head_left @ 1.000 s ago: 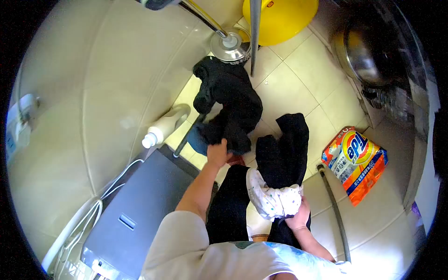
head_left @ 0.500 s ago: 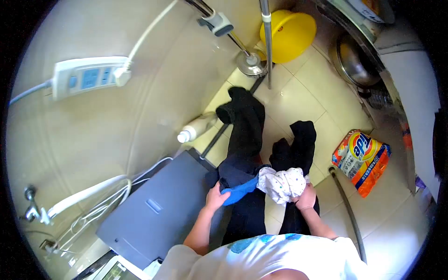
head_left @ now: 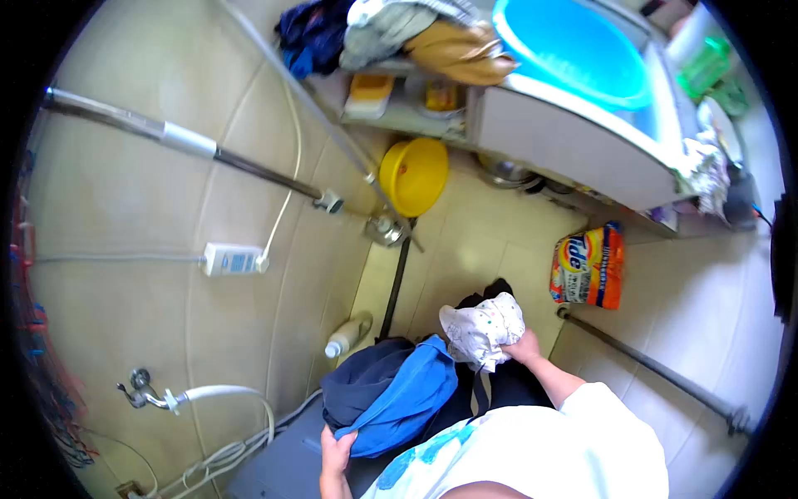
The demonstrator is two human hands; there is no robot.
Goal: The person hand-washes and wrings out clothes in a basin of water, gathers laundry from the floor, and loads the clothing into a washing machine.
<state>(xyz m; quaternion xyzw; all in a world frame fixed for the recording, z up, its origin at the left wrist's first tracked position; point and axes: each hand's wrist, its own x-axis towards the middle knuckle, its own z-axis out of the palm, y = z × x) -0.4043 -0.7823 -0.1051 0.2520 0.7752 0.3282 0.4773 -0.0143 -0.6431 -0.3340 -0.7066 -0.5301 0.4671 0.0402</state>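
My left hand (head_left: 337,452) grips the lower edge of a bunched garment, whose dark part (head_left: 359,378) lies beside a bright blue part (head_left: 409,399). It is held above the grey box-shaped appliance. My right hand (head_left: 522,348) is closed on the side of a white spotted cloth (head_left: 485,326), in front of my lap. Black fabric (head_left: 499,289) shows just beyond the white cloth. A thin dark strap hangs below that cloth.
An orange Tide bag (head_left: 588,266) leans by the right wall near a grey pipe (head_left: 648,359). A white bottle (head_left: 347,335), a yellow basin (head_left: 414,176) and poles stand left. Ahead, a counter holds a blue basin (head_left: 573,50) and clothes (head_left: 453,51).
My left hand has drawn the dark and blue garment toward my body and to the left. My right hand still holds the white cloth. The view has tilted up, showing the counter.
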